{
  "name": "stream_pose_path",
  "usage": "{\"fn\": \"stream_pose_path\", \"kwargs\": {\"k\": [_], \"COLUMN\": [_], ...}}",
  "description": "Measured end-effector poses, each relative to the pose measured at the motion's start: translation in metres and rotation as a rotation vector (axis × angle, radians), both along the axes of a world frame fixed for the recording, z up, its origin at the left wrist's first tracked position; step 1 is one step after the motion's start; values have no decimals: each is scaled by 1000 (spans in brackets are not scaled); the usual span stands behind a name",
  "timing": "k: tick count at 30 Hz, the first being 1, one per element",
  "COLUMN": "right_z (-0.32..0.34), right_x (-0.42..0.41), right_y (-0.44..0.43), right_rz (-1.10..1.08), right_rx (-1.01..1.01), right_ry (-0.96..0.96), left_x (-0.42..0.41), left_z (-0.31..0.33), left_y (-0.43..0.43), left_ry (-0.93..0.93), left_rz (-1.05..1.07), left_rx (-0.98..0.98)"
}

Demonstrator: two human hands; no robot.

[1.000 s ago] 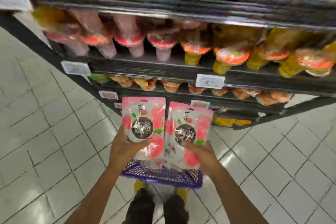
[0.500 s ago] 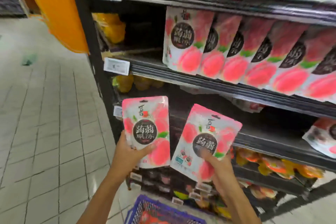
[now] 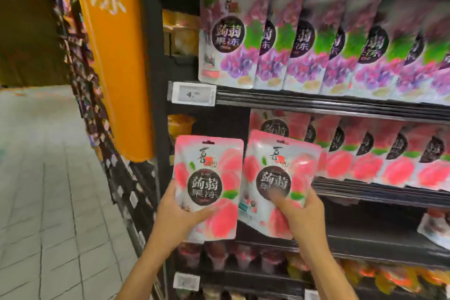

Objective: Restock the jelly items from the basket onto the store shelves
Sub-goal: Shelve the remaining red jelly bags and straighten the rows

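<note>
My left hand (image 3: pixel 176 217) grips a pink peach jelly pouch (image 3: pixel 209 173) by its lower left, thumb across the front. My right hand (image 3: pixel 300 215) grips a second pink peach pouch (image 3: pixel 277 168) from below, thumb on its dark round label. Both pouches stand upright side by side in front of the shelf. Just behind the right pouch runs a row of the same peach pouches (image 3: pixel 379 153) on the middle shelf (image 3: pixel 379 192). To the left of that row the shelf shows a dark gap (image 3: pixel 219 122). The basket is out of view.
A row of purple grape jelly pouches (image 3: pixel 316 44) fills the shelf above, with a price tag (image 3: pixel 193 94) on its rail. Jelly cups (image 3: pixel 219 256) sit on lower shelves. An orange banner (image 3: pixel 114 56) hangs at the shelf's left end. Tiled floor (image 3: pixel 48 202) lies to the left.
The view has risen from the low shelves and basket to the pouch shelves. Both hands have lifted the two peach pouches up to the peach row; the right pouch is straighter now.
</note>
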State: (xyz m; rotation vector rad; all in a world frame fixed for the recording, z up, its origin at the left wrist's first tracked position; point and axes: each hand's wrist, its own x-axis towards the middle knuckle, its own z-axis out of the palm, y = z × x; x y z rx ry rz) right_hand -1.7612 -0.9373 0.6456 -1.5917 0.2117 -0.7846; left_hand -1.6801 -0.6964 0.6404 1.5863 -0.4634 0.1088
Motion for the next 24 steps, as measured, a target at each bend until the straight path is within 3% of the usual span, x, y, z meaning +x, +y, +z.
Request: {"fn": "stream_pose_path", "kwargs": {"k": [6, 24], "right_z": [33, 72], "right_x": [39, 121], "right_y": [20, 49], "right_rz": [-83, -244], "right_rx": [-28, -109], "right_ry": [19, 90], "left_x": [21, 58], "left_z": [9, 28], "left_y": [5, -3], "left_ry": [-11, -54], "left_rz": [-115, -137], "left_rx": [-8, -48]}}
